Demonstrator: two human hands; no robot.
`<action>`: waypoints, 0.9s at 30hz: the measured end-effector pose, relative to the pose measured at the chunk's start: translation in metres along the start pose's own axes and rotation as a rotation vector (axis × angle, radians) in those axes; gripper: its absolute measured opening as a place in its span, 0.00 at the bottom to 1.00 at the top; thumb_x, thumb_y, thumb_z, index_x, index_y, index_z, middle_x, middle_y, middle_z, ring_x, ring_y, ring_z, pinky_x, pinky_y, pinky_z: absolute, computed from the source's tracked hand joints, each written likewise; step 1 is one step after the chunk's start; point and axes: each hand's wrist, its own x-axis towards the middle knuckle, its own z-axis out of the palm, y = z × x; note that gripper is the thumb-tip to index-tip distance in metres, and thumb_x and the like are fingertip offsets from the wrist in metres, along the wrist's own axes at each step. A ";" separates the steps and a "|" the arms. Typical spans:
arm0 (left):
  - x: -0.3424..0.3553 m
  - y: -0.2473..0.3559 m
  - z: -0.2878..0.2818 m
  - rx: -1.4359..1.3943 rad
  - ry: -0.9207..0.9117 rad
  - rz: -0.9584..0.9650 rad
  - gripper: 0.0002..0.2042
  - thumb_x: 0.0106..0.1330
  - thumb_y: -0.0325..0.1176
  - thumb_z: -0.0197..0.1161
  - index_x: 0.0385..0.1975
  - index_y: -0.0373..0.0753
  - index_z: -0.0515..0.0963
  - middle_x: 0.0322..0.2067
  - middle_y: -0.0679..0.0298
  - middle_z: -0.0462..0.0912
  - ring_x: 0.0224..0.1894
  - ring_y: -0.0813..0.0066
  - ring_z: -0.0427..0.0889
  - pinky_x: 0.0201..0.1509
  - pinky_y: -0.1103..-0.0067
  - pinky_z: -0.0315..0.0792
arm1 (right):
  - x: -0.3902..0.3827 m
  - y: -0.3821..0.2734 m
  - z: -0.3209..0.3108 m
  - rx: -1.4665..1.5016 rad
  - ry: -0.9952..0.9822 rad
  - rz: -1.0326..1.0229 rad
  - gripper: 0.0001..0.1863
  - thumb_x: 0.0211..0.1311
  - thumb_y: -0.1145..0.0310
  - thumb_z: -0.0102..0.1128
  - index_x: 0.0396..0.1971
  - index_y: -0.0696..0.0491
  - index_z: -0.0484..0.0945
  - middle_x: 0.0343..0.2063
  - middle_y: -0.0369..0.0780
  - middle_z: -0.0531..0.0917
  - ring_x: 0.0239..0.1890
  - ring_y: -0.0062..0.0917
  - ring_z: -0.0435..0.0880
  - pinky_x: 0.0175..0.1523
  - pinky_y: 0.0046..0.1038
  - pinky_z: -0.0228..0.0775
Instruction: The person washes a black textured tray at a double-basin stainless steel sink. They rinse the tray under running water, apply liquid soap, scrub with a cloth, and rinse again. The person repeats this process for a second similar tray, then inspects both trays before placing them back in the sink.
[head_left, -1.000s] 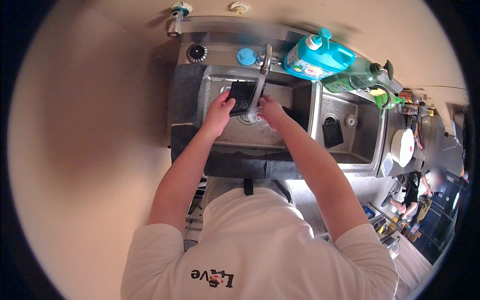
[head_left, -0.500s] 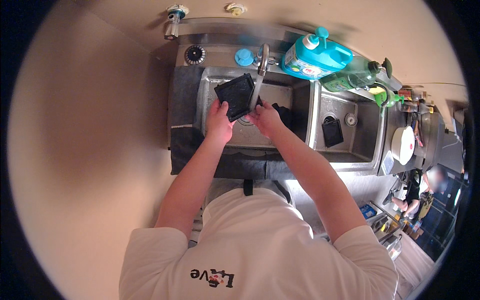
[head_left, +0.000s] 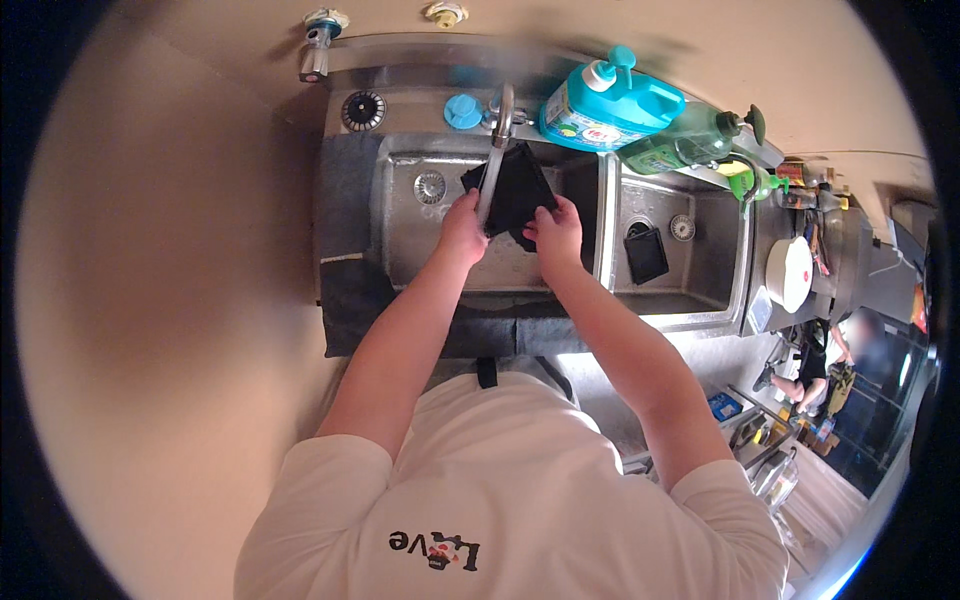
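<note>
Both my hands hold a black square tray point(head_left: 526, 188) over the left sink basin point(head_left: 408, 245). My left hand point(head_left: 463, 230) is closed on its left edge, and my right hand point(head_left: 557, 238) grips its near right corner. Water runs from the curved metal faucet point(head_left: 504, 118) in a stream over the tray's left part. Something dark beneath the tray is mostly hidden, so its shape cannot be made out. A similar smaller-looking black tray point(head_left: 647, 257) lies in the right sink basin point(head_left: 705, 205).
Behind the basins stand a turquoise pump jug point(head_left: 610, 108), a green bottle point(head_left: 682, 142) and a smaller green pump bottle point(head_left: 755, 184). A black strainer point(head_left: 363, 111) and a light blue cap-like piece point(head_left: 463, 111) rest on the back ledge. A white round container point(head_left: 790, 274) sits right. Another person point(head_left: 815, 360) is far right.
The tray has moved right and turned in my hands, with the water now on its left part. The left basin's drain has come into view. The whole view has shifted slightly.
</note>
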 end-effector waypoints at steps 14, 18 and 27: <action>-0.113 0.051 -0.027 0.262 0.162 -0.288 0.15 0.70 0.38 0.48 0.52 0.39 0.70 0.46 0.55 0.77 0.49 0.60 0.78 0.54 0.54 0.73 | 0.024 0.053 -0.013 -0.141 -0.393 0.583 0.18 0.64 0.68 0.54 0.54 0.51 0.70 0.31 0.38 0.78 0.28 0.22 0.78 0.27 0.28 0.71; -0.131 0.047 -0.020 0.527 0.083 0.014 0.17 0.70 0.33 0.46 0.57 0.36 0.65 0.45 0.57 0.78 0.50 0.59 0.77 0.52 0.65 0.74 | 0.019 0.057 0.017 -0.373 -0.457 0.622 0.23 0.64 0.56 0.53 0.56 0.51 0.68 0.38 0.39 0.78 0.41 0.27 0.76 0.39 0.35 0.72; -0.123 0.000 0.003 1.649 -0.092 0.836 0.30 0.64 0.41 0.54 0.63 0.33 0.57 0.64 0.40 0.54 0.65 0.36 0.54 0.67 0.52 0.49 | 0.013 0.039 0.037 0.215 -0.418 0.563 0.09 0.69 0.64 0.46 0.42 0.53 0.70 0.35 0.39 0.76 0.34 0.30 0.76 0.38 0.35 0.71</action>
